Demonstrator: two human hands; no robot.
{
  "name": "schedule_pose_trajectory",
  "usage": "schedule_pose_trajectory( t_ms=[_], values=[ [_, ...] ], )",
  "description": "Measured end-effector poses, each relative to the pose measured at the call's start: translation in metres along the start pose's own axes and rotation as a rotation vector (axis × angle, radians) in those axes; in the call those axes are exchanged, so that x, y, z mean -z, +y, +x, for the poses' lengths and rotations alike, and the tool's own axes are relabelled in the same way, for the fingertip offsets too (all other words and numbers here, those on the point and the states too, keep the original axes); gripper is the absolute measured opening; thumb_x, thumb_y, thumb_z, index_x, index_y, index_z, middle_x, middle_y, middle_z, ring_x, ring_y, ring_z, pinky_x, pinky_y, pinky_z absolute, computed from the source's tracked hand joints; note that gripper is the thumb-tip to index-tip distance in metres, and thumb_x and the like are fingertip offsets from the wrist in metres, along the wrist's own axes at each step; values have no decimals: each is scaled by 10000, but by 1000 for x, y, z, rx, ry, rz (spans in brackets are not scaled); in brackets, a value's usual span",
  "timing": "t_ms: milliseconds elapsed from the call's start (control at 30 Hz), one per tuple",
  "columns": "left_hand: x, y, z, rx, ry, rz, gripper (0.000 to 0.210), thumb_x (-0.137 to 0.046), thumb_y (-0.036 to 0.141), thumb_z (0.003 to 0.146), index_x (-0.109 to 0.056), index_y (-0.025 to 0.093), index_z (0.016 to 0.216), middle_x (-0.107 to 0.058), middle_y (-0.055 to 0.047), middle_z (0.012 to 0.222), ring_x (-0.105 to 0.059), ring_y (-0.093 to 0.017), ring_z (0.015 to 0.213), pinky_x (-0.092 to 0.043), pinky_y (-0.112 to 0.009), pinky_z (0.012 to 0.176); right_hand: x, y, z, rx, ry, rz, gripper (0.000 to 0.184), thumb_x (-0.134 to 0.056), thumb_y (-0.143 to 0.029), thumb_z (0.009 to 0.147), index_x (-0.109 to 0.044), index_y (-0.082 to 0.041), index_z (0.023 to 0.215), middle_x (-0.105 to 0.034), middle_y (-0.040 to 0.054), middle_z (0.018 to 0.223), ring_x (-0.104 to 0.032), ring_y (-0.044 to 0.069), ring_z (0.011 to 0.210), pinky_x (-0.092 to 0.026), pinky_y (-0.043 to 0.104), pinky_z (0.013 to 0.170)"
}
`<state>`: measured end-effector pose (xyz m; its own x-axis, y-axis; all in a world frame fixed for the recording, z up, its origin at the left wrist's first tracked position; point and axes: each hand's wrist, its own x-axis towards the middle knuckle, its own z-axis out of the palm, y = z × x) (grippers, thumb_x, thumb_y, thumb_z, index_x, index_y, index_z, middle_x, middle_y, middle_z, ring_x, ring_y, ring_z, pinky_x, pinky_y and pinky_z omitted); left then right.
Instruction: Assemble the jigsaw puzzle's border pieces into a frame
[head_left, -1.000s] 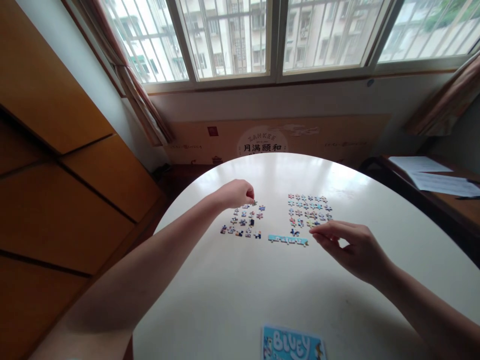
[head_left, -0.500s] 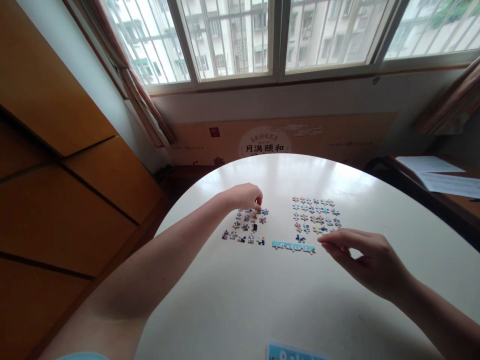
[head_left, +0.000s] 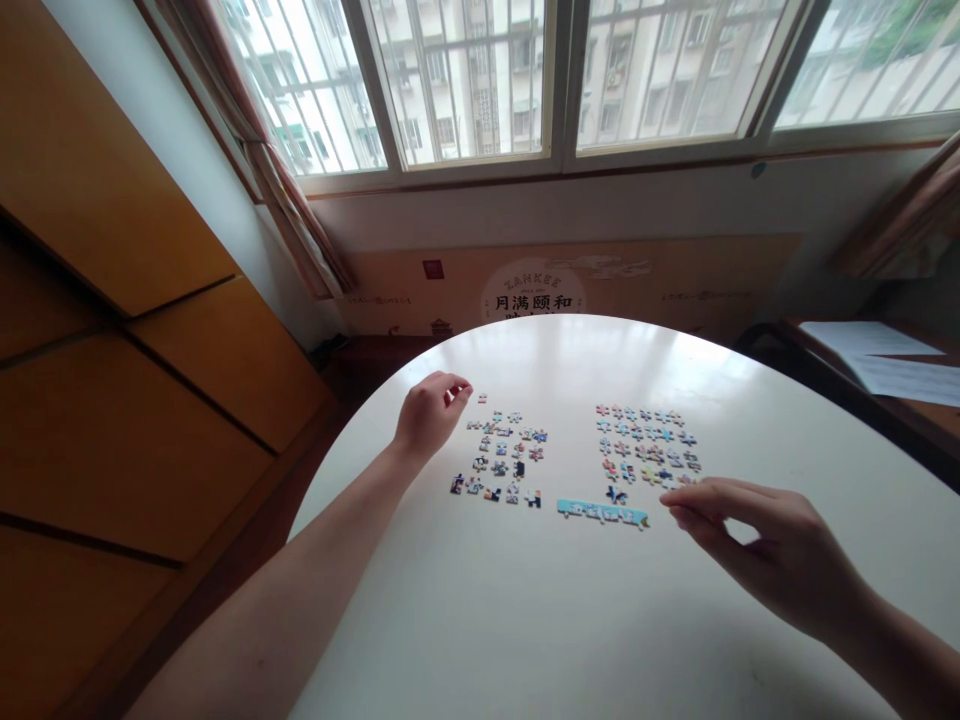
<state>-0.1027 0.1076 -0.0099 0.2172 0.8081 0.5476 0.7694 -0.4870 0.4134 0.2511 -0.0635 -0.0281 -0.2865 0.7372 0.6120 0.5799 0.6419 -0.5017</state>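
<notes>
Pinched-together right hand (head_left: 776, 545), left hand (head_left: 431, 412) unclear; likely light multicoloured jigsaw piece (head_left: 482, 398) (hold by sides) toward white tabletop's (head_left: 480, 600) far edge.

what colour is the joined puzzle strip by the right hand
The strip is mostly light blue, seen best in the head view.

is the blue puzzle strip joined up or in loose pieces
Joined: the blue strip runs without visible gaps, while most other pieces lie apart.
</notes>
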Motion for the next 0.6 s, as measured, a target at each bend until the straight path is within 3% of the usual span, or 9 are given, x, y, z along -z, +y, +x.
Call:
schedule_pose_trajectory(
  t_ms=[100,167,600],
  values=[
    [-1,-12,-3,-18,81,-7,139,-605,228,909,-725,178,861,-713,-38,868,-592,-147,663,-500,-302,719,0,1,-2,-13,-22,-33,138,-635,-164,942,-702,-255,1021,-765,28,828,-727,157,663,-559,223,543],
    [-1,-17,-3,-18,73,8,141,-600,212,908,-735,181,891,-725,-41,905,-599,-144,657,-508,-302,707,0,1,-3,-19,-27,-43,140,-631,-165,945,-701,-254,1027,-770,28,838,-733,156,673,-564,216,556],
    [-3,-18,-5,112,-337,196,180,-607,252,926,-784,225,937,-766,-33,1008,-687,-207,867,-518,-331,798,0,1,-7,-41,-27,-64,142,-624,-189,940,-718,-258,1022,-765,31,807,-738,158,655,-598,182,579]
  ],
)
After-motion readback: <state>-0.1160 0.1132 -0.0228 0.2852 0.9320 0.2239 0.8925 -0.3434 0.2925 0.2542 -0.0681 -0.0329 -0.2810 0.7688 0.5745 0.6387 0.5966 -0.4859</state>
